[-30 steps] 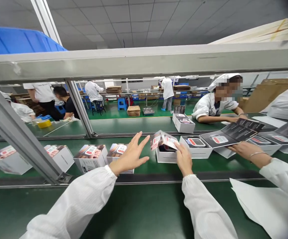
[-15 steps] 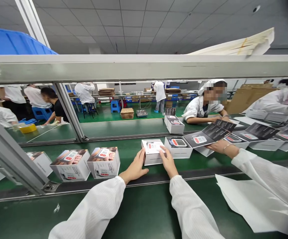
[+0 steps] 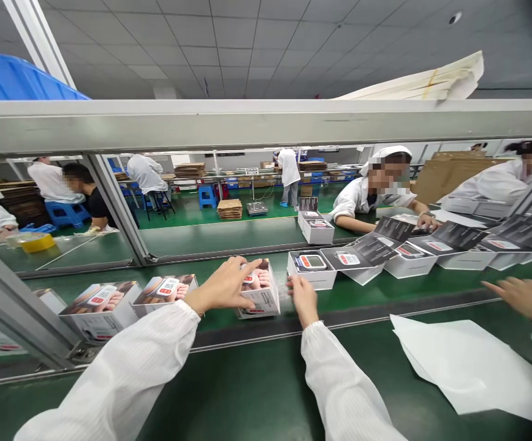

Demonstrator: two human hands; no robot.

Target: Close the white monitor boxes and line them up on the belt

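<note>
My left hand (image 3: 227,285) is on the left side of a closed printed box (image 3: 266,299), its thumb at the front and its fingers over the top edge. A picture of fingers and a device covers the lid. My right hand (image 3: 304,301), fingers partly bent, is at the front left corner of an open box (image 3: 314,278) and holds nothing that I can see. Inside that open box sits a white device with a grey screen (image 3: 311,262). Its printed dark lid flap (image 3: 347,258) is folded out to the right.
More closed boxes (image 3: 103,306) stand left along the green conveyor belt (image 3: 229,257); several open ones (image 3: 410,263) stand right. White sheets (image 3: 468,361) lie in front. A neighbour's hand (image 3: 523,300) is at right. A metal post (image 3: 116,208) and overhead beam (image 3: 266,125) frame the line.
The closed box has moved left and turned, with my left hand still at it. My right hand has come off it to the open box. The neighbour's hand has drawn back from the open boxes.
</note>
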